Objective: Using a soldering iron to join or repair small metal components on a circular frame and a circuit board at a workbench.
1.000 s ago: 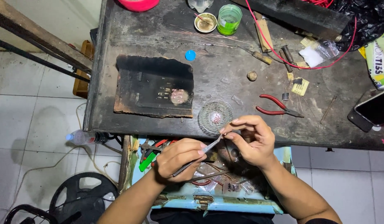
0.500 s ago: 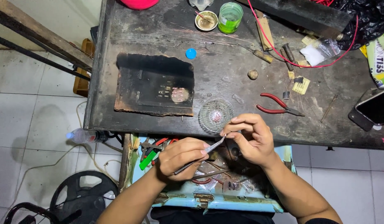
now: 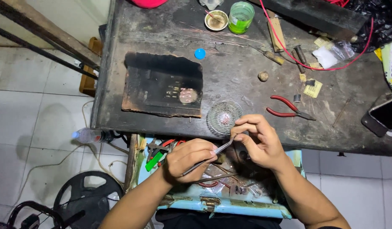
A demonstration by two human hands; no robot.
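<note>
My left hand [image 3: 188, 160] grips metal tweezers [image 3: 213, 153], their tip pointing up and right toward my right hand. My right hand [image 3: 259, 142] has thumb and fingers pinched together around a tiny part at the tweezer tip; the part is too small to make out. Both hands hover at the near edge of a dark, worn workbench [image 3: 230, 76], just below a small clear glass dish [image 3: 223, 116] holding small reddish bits. Under the hands lies an open light-blue toolbox [image 3: 221, 203] full of wires and tools.
A charred dark board [image 3: 162, 89] lies left of the dish. Red-handled pliers [image 3: 287, 108] lie to the right, a phone [image 3: 382, 116] at the far right. A green cup [image 3: 240, 17], a small tin [image 3: 216, 20], a blue cap [image 3: 200, 54] and a red wire [image 3: 319, 63] sit farther back. On the tiled floor are a plastic bottle [image 3: 88, 135] and a fan grille [image 3: 83, 199].
Both hands stay nearly in place at the bench edge; the fingers of my right hand shift slightly around the tweezer tip.
</note>
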